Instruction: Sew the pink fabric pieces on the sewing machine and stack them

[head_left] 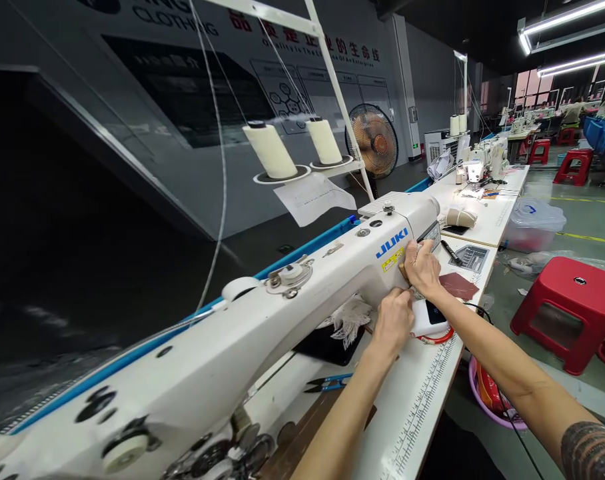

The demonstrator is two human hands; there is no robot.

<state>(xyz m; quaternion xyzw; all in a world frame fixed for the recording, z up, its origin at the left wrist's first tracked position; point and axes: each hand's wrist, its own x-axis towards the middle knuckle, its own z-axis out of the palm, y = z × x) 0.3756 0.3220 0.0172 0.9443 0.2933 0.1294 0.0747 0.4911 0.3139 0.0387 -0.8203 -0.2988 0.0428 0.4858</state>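
Note:
The white sewing machine (pixel 302 293) stretches diagonally across the head view, its blue brand letters facing me. My right hand (pixel 422 269) is closed, with bent fingers against the machine's right end, just below the display panel (pixel 430 235). Lower and nearer, my left hand (pixel 395 319) is also closed beside the foot of the machine's pillar. What either hand pinches is hidden by the fingers. Close to the left hand lies a white device with a dark screen (pixel 427 321). Blue-handled thread snips (pixel 335 383) rest on the table under the left forearm, near a bundle of white threads (pixel 351 320).
Two thread cones (pixel 271 152) stand on a rack behind the machine. A brown fabric piece (pixel 458 286) and a black marker-like object (pixel 451 253) lie beyond my hands. A ruler strip (pixel 417 420) runs along the table's edge. A red stool (pixel 572 307) stands at right.

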